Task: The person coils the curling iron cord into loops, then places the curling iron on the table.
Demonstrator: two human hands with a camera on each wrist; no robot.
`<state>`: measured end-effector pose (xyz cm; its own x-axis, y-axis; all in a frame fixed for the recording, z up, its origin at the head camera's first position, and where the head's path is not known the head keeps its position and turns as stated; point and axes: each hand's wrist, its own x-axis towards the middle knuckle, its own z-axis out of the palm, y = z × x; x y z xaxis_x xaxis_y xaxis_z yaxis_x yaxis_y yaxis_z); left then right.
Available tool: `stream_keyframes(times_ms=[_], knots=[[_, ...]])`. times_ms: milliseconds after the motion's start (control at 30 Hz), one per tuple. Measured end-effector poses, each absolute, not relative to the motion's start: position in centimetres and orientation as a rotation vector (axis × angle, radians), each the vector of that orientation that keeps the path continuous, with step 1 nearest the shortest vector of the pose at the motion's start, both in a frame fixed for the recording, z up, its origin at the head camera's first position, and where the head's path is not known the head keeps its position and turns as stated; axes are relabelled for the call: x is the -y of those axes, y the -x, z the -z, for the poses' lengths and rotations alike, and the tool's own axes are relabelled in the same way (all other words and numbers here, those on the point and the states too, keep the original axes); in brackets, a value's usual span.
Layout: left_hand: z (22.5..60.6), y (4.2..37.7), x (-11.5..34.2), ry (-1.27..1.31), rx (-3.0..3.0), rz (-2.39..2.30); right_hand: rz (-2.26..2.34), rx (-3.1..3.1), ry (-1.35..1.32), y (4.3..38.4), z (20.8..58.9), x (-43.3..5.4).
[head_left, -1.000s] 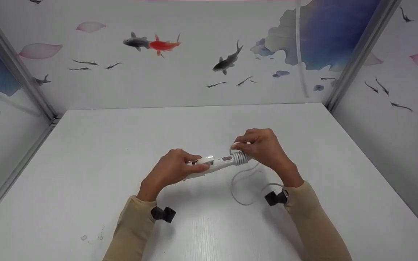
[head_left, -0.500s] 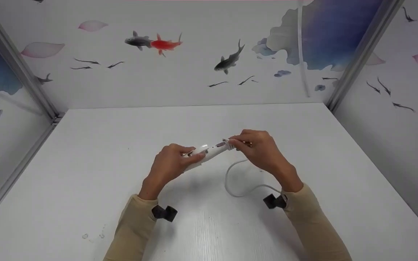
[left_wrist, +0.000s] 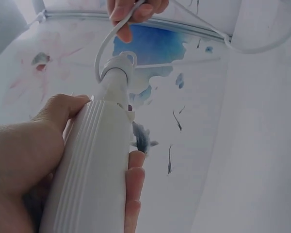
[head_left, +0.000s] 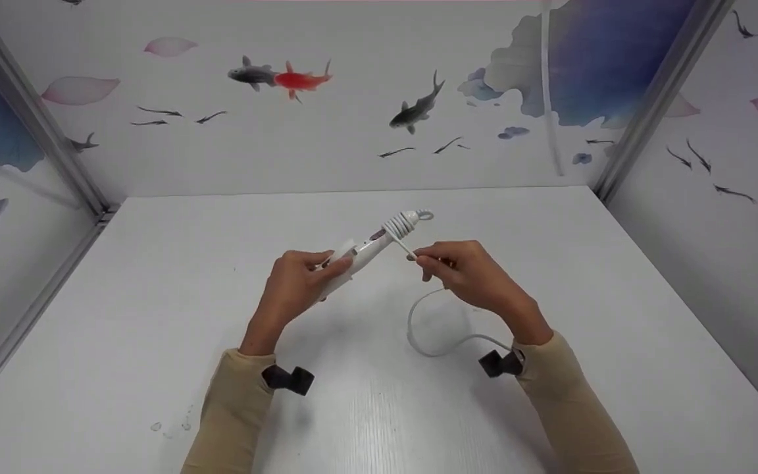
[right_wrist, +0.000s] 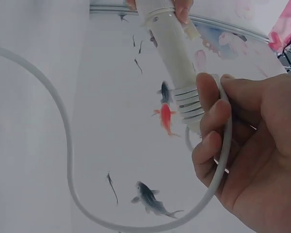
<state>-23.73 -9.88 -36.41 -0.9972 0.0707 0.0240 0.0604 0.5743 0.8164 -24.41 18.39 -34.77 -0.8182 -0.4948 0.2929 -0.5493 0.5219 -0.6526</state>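
Over one white table (head_left: 188,283), a person's left hand (head_left: 297,280) and right hand (head_left: 468,270) hold one white, wand-like appliance (head_left: 371,250) and its one cord (right_wrist: 69,150).
Two tan sleeves (head_left: 241,395) enter at the lower left and lower right of the head view. The appliance is held in the air at the centre of that view, tilted toward the upper right: a smooth, slender handle, a wider ridged body, one dark oval panel (head_left: 378,234), several turns of pale cord around its far end and one small loop at the tip. The left fingers grip the wider body, thumb on the near side; the handle extends beyond them. The right fingers pinch the cord just below and right of the coils, apart from the handle, and the loose length curves below them.
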Motion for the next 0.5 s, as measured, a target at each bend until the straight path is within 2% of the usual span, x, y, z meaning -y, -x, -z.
stream_keyframes(times_ms=[267, 500], knots=[[36.0, 23.7, 10.3, -0.182, -2.701, -1.519, -1.271, 2.834, -0.931, 25.7, 35.6, -18.8], [36.1, 23.8, 10.3, -0.352, -2.629, -1.57, -1.225, 2.951, -0.798, 26.6, 36.9, -19.2]])
